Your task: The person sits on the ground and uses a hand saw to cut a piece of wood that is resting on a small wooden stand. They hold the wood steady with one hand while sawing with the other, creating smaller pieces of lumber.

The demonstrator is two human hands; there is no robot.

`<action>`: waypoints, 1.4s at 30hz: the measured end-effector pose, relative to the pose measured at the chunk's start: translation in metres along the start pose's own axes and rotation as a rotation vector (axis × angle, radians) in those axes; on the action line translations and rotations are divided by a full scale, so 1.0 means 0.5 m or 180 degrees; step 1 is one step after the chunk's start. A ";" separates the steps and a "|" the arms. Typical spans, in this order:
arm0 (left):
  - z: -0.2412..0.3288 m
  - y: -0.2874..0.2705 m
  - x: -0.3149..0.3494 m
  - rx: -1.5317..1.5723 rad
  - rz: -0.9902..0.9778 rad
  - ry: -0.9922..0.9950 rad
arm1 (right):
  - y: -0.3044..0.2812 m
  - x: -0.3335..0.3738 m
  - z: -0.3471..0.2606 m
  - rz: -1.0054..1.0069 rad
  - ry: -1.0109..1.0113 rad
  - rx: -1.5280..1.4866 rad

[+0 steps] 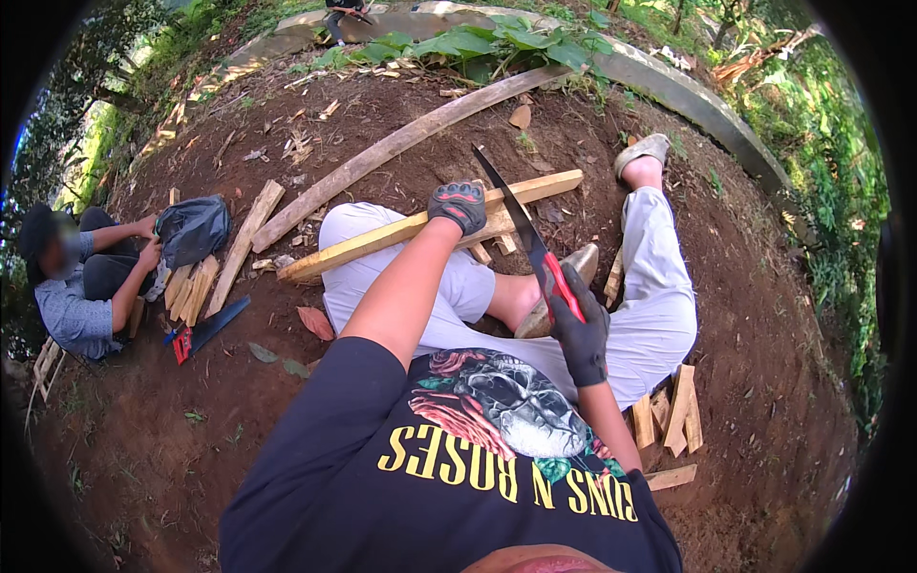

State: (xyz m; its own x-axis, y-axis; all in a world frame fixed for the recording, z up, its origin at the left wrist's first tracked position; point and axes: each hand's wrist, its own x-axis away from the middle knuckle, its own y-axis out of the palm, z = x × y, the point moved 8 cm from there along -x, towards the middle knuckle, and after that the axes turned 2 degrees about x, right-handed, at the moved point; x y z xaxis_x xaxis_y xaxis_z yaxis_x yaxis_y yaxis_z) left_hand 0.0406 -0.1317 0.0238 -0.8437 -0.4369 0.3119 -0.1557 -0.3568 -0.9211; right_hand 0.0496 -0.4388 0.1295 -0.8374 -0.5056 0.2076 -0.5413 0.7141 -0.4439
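Note:
My left hand point(458, 206), in a dark glove with red marks, is closed over a long squared piece of wood point(368, 245). The wood slants across my bent leg, its right end higher in the view. My right hand point(580, 329), in a black glove, grips the red handle of a hand saw point(527, 234). The saw's dark blade points up and away, crossing the wood to the right of my left hand. Whether its teeth touch the wood I cannot tell. Beneath lies a shorter block of wood point(499, 225), partly hidden.
Cut wood pieces point(680, 411) lie by my right hip. At left a seated person point(81, 277) handles a dark bag point(194, 229) near wood strips and another saw point(212, 328). A long plank point(401, 148) lies beyond my legs, before a low concrete edge point(688, 91).

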 end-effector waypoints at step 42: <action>0.009 0.009 0.019 -0.0197 0.0753 0.0094 | 0.153 -0.192 0.020 0.0364 -0.0679 -0.0146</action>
State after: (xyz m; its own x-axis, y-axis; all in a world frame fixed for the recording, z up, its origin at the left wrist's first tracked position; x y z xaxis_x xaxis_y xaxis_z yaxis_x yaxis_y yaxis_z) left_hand 0.0340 -0.1411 0.0238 -0.8750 -0.4775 0.0796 0.0177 -0.1957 -0.9805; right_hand 0.0896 -0.3405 0.0671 -0.8611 -0.5074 -0.0326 -0.4507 0.7914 -0.4130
